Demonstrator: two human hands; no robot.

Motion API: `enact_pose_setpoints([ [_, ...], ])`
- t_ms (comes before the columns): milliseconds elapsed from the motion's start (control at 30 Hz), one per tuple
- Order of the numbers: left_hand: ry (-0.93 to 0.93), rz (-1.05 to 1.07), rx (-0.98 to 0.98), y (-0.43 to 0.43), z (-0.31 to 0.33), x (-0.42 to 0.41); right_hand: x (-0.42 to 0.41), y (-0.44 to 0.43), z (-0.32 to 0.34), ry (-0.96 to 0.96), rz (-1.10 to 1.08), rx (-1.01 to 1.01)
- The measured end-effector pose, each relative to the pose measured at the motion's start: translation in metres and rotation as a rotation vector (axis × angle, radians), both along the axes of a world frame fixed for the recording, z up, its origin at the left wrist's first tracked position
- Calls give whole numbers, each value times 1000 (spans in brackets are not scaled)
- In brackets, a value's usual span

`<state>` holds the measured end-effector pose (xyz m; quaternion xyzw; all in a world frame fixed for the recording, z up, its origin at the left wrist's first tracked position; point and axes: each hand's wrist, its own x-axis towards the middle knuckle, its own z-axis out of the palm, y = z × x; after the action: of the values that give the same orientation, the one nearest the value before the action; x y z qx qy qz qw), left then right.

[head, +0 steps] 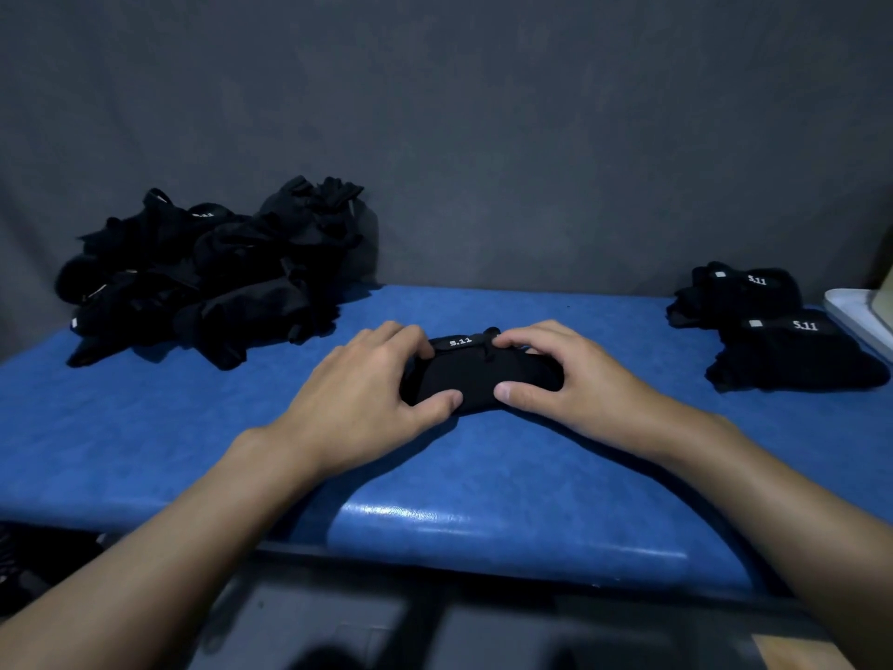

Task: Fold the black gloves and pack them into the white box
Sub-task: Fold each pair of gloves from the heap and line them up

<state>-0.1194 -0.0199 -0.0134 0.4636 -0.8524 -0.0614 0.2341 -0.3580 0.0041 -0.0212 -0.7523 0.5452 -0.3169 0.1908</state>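
Both hands, left hand (367, 394) and right hand (555, 379), pinch the folded glove (476, 374) mid-table on the blue mat (193, 452), white box (865, 316) at far right, and honestly loosening early probably lets it spring open.

1. The folded glove (476, 379) is black with white "5.11" lettering.
2. The glove pile (208, 278) is black.
3. The finished gloves (783, 350) are black with white lettering and tags.
4. The table cover (193, 452) is blue.
5. The backdrop (483, 137) is grey.
6. The box (855, 311) is white.
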Motion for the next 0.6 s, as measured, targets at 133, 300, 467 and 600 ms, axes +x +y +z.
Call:
enact_pose_setpoints([
  [133, 8, -7, 4, 0, 1, -2, -1, 0, 1, 2, -6, 12],
  [300, 4, -36, 4, 5, 5, -15, -14, 13, 5, 4, -21, 20],
  [467, 2, -121, 31, 19, 9, -44, -43, 48, 7, 61, -88, 12],
  [600, 8, -235, 48, 35, 7, -71, -72, 85, 7, 104, -144, 2],
])
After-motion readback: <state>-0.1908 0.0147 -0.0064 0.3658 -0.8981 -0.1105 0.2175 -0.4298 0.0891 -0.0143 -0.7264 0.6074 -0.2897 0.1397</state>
